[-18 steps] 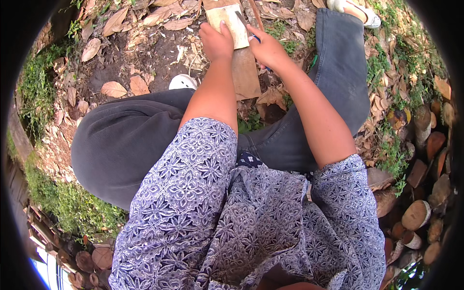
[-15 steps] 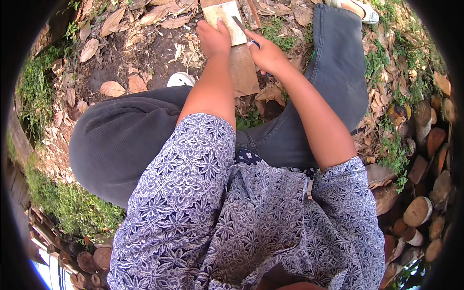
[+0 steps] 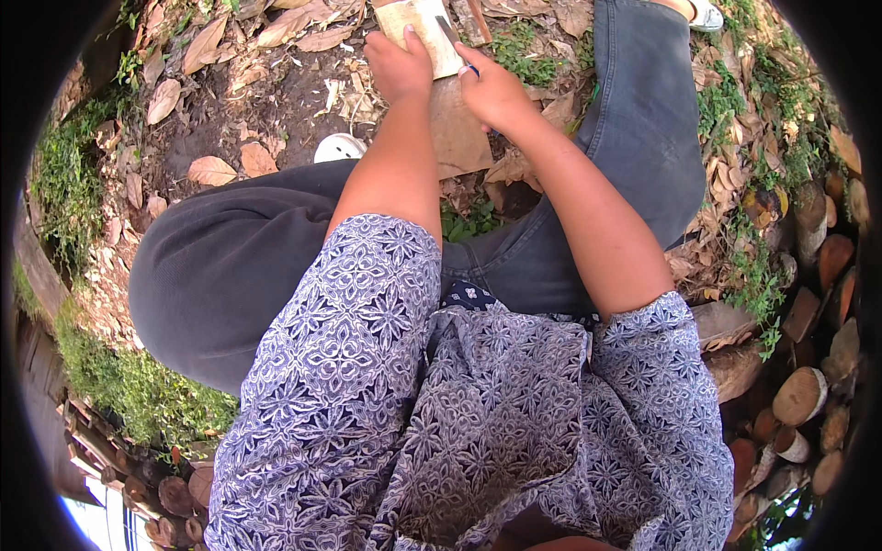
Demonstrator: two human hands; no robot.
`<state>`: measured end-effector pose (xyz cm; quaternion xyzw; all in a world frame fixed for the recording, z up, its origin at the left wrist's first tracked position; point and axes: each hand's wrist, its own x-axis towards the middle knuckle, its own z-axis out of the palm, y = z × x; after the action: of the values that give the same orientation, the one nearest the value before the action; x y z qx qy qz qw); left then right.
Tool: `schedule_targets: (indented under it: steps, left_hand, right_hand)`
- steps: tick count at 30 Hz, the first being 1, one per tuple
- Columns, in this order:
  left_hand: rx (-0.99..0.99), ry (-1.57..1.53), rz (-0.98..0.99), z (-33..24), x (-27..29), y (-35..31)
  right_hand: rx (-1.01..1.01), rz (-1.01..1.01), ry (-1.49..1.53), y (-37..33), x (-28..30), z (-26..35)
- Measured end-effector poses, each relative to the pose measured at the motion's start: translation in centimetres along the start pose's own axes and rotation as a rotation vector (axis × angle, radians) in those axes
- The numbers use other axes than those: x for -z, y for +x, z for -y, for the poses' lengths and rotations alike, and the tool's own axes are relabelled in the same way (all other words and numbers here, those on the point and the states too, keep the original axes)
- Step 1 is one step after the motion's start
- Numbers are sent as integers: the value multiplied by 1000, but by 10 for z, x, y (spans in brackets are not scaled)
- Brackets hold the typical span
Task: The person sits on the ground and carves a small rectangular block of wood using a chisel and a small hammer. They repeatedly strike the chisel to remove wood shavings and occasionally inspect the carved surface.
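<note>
Clearly, the pale block (image 3: 424, 41) is the piece being handled, and it lies at the top of the view, partly cut off by its edge. The left hand (image 3: 401, 66) holds the block along its left side, thumb laid on its upper face and fingers curled against its edge. To the right of the block, the right hand (image 3: 496, 95) is closed around a tool (image 3: 447, 30), whose dark, flat blade lies over the right part of the block; a bit of blue shows at its handle. Whether the blade touches the surface, I cannot tell. A brown board (image 3: 462, 138) reaches out from under the block's near end, and a reddish-brown strip of wood (image 3: 473, 23) lies just beside the block on the right. Left of the block and nearer the person sits a white shoe (image 3: 338, 147). Dry leaves (image 3: 204, 43) cover soil farther left of the block, while green plants (image 3: 524, 57) grow to its right. Well apart from the block, to the right and nearer the person, cut logs (image 3: 799, 395) are piled.
</note>
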<state>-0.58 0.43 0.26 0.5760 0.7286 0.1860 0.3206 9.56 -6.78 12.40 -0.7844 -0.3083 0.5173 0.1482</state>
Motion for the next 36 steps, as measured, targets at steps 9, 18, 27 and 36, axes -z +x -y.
schedule_targets:
  steps: [9, 18, 27, 36]
  left_hand:
    - [-26, -50, -37, -5, 0, -2]
    - [-17, -13, -57, -2, -3, -2]
    - [5, -25, -13, -3, -2, -2]
    - [-22, 5, -47, -4, -3, -3]
  right_hand:
    - [30, -57, 153, 72, 16, 17]
    - [70, 61, -156, 7, 34, -10]
    - [118, -26, -285, 7, 28, -16]
    - [228, -121, -358, 11, 15, -20]
